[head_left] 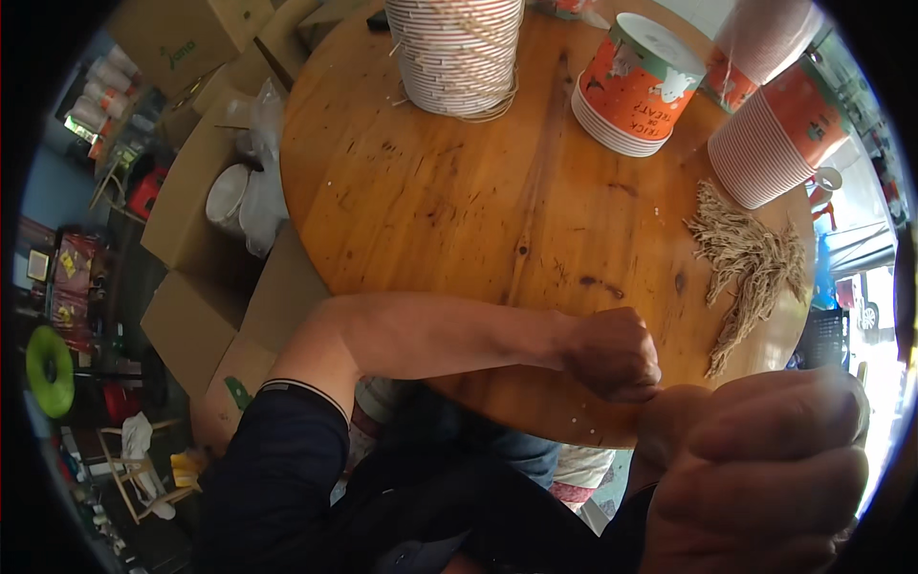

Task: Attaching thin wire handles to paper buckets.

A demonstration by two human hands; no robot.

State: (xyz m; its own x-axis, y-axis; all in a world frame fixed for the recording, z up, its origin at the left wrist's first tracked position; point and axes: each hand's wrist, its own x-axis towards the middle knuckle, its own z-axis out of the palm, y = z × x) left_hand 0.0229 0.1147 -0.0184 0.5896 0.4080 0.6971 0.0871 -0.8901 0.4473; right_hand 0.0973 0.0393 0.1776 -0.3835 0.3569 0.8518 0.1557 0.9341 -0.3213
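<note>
My left arm reaches across the near edge of the round wooden table [430, 220], and my left hand [612, 354] is closed in a fist near my right wrist. Close to the camera, my right hand [765, 459] is also closed, knuckles up. Whatever either fist may hold is hidden. Beyond them, at the table's right side, lies a loose bundle of tan twine cords [751, 253]. Behind the bundle leans a stack of orange paper buckets [779, 134]. A shorter upside-down stack of orange and green paper buckets [636, 86] stands left of it.
At the far edge rises a tall stack of white-rimmed buckets [457, 57] with cords hanging around it. A plastic-wrapped stack [765, 43] is at the far right. Left of the table, an open cardboard box [196, 215] holds a white bucket [228, 196] and clear plastic bags [266, 182].
</note>
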